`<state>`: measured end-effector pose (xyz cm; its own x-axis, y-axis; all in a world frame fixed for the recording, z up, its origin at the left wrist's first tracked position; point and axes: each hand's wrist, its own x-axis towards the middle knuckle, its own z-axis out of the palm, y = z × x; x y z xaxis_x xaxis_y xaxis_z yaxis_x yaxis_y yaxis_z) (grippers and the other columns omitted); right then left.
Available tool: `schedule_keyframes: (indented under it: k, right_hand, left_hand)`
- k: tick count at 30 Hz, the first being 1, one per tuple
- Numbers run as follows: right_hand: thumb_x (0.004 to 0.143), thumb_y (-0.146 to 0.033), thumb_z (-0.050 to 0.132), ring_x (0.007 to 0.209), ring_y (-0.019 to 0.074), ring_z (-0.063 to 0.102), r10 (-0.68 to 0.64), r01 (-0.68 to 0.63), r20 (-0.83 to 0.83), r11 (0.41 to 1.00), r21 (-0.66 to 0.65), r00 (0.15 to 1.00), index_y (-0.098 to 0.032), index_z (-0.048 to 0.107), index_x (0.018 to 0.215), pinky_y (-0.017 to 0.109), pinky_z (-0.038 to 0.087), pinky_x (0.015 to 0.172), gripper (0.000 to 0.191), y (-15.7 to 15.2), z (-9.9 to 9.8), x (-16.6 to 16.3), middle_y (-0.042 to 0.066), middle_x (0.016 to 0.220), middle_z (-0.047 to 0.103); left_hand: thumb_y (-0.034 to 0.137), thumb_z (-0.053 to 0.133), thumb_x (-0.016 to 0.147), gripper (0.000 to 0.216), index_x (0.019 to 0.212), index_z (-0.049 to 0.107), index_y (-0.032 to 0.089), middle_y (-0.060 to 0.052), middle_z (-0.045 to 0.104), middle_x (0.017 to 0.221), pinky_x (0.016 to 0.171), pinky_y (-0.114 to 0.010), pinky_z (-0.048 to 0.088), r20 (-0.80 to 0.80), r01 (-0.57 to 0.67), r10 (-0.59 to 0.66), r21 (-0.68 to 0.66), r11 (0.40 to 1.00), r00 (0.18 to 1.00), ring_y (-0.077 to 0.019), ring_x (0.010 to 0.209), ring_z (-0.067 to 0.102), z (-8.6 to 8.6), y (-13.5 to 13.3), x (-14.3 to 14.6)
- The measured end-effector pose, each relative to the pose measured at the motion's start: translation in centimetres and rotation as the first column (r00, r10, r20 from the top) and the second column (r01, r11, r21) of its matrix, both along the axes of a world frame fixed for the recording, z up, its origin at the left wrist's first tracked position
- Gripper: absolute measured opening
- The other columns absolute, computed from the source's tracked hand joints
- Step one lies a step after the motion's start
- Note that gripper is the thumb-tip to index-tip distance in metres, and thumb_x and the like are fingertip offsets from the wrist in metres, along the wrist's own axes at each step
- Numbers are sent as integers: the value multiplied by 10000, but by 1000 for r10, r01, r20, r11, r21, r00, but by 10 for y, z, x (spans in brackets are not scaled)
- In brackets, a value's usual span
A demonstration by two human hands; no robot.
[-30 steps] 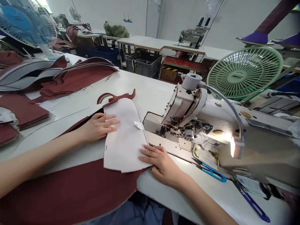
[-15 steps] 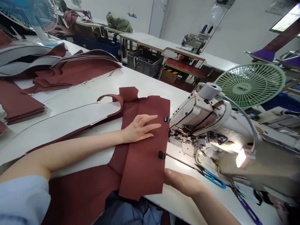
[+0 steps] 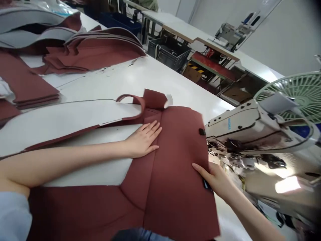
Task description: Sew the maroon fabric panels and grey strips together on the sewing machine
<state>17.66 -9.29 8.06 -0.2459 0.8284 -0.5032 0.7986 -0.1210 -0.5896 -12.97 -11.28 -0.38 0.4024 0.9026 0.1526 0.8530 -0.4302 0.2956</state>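
Note:
A maroon fabric panel [image 3: 179,157] lies in front of me, joined along a seam to further maroon fabric [image 3: 87,204] on its left. My left hand [image 3: 141,140] rests palm down by that seam, fingers stretched out. At the panel's right edge, my right hand [image 3: 215,177] grips the fabric, thumb on top and the other fingers hidden underneath. One black clip [image 3: 202,132] sits on this edge above the hand; another black clip [image 3: 207,184] is partly covered by it. Beyond the right edge stands a sewing machine [image 3: 233,124].
Stacked maroon pieces [image 3: 100,50] lie on the white table [image 3: 125,78] at the back left. A long pale-backed strip [image 3: 70,117] curves toward the panel. A green fan [image 3: 298,95] and a lit lamp [image 3: 287,184] are at the right. A grey crate [image 3: 170,52] stands beyond the table.
My right hand has risen from below the edge and gripped it near the lower clip. My left hand has shifted left toward the seam and lies flatter. The panel appears larger as the view shifts.

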Motion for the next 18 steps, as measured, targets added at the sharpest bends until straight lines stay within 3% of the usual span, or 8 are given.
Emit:
schedule_keyframes:
  k: [5, 9, 12, 18]
  right_hand:
    - [780, -731, 499, 703, 268, 687, 27, -23, 141, 999, -31, 990, -184, 650, 671, 287, 516, 555, 577, -10, -15, 31, 74, 717, 727]
    - [773, -742, 473, 668, 260, 668, 23, -20, 224, 1000, -17, 974, -186, 620, 639, 283, 481, 532, 590, -11, -26, 32, 71, 672, 706]
    - [776, -734, 468, 688, 255, 665, 11, -3, 215, 999, -39, 977, -185, 630, 690, 279, 475, 543, 580, -8, -27, 34, 72, 711, 713]
    - [755, -740, 473, 588, 212, 607, 9, -9, 264, 1000, 0, 964, -194, 556, 597, 259, 415, 478, 574, -8, -29, 36, 55, 608, 652]
  left_hand:
    - [684, 282, 928, 864, 1504, 277, 40, -187, 205, 1577, 1205, -453, 52, -157, 78, -63, 90, 993, 986, -294, 1494, 82, -8, -6, 5]
    - [716, 279, 909, 910, 1497, 288, 21, -205, 186, 1575, 1200, -461, 51, -210, 85, -62, 105, 991, 976, -310, 1490, 98, -6, -7, 7]
    - [740, 289, 892, 929, 1500, 290, 38, -200, 185, 1576, 1195, -471, 62, -227, 82, -59, 93, 992, 972, -309, 1489, 107, -3, -7, 6]
    - [749, 297, 885, 950, 1501, 278, 25, -214, 162, 1576, 1186, -488, 75, -236, 73, -54, 71, 995, 970, -312, 1489, 103, 0, -8, 7]
